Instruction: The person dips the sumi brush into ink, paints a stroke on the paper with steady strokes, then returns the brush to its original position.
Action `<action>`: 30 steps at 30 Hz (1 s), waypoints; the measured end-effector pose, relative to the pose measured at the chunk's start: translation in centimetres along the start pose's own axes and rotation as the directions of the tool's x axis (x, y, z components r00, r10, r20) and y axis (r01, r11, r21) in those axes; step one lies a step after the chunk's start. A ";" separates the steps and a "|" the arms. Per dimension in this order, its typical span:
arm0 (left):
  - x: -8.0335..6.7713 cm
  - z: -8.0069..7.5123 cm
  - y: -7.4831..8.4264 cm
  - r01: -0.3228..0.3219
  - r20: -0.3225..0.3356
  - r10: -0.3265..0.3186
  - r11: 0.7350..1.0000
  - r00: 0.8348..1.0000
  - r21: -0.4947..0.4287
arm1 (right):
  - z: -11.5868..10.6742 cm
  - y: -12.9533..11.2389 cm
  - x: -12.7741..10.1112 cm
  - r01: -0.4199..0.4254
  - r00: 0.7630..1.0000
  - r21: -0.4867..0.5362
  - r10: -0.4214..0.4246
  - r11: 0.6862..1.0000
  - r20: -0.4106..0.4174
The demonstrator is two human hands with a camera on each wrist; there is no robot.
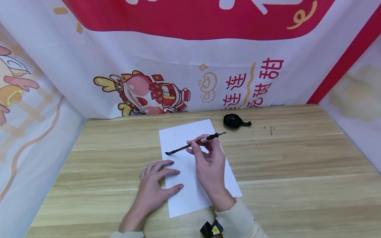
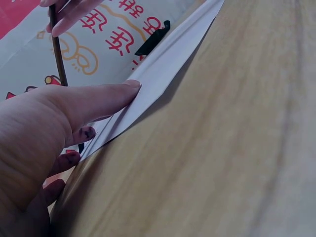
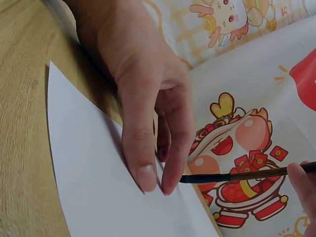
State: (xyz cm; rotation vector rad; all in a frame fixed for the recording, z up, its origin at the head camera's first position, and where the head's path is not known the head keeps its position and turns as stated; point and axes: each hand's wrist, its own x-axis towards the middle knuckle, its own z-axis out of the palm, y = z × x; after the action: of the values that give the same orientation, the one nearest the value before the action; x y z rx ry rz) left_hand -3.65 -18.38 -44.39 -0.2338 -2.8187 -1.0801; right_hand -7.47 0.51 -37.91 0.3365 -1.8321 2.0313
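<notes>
A blank white sheet of paper point(image 1: 190, 172) lies on the wooden table point(image 1: 297, 165). My left hand point(image 1: 157, 185) rests flat on the sheet's left edge, fingers straight and spread; the same hand point(image 3: 148, 113) shows in the right wrist view, and its thumb point(image 2: 94, 98) touches the paper point(image 2: 163, 74) in the left wrist view. My right hand point(image 1: 205, 155) pinches a dark calligraphy brush point(image 1: 193, 143) by its shaft. The brush points left, its black tip point(image 1: 168, 153) just above the upper left part of the sheet. The brush shaft point(image 3: 232, 175) appears in the right wrist view too.
A black ink dish point(image 1: 234, 121) sits on the table behind the sheet, to the right. Printed banner cloth point(image 1: 178, 76) walls the table at the back and both sides. A small black and yellow object point(image 1: 212, 228) lies at the near edge.
</notes>
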 end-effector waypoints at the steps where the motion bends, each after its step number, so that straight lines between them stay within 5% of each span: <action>1: 0.1 0.0 0.0 -0.005 -0.002 0.005 1.000 1.000 0.000 | 0.0 0.0 0.0 -0.002 1.000 -0.001 0.002 1.000 0.000; 11: 0.3 0.2 0.2 -0.009 0.000 0.009 1.000 1.000 0.007 | -0.3 0.2 0.0 -0.040 0.999 0.013 0.040 0.999 -0.027; 24: -1.2 0.1 0.1 -0.001 -0.048 0.001 1.000 0.999 0.006 | 0.1 -0.3 -0.5 -0.099 0.995 -0.005 0.099 0.995 0.006; 30: -0.6 0.2 0.2 -0.045 -0.056 0.046 0.999 0.997 0.010 | -0.1 -0.4 -0.2 -0.069 0.998 -0.002 0.069 0.998 -0.006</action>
State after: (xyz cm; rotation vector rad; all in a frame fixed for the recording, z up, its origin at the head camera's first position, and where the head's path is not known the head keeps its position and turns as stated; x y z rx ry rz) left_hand -3.04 -18.13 -44.48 -0.2612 -2.7539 -1.0484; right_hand -7.10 0.63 -37.63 0.2695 -1.8664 2.0734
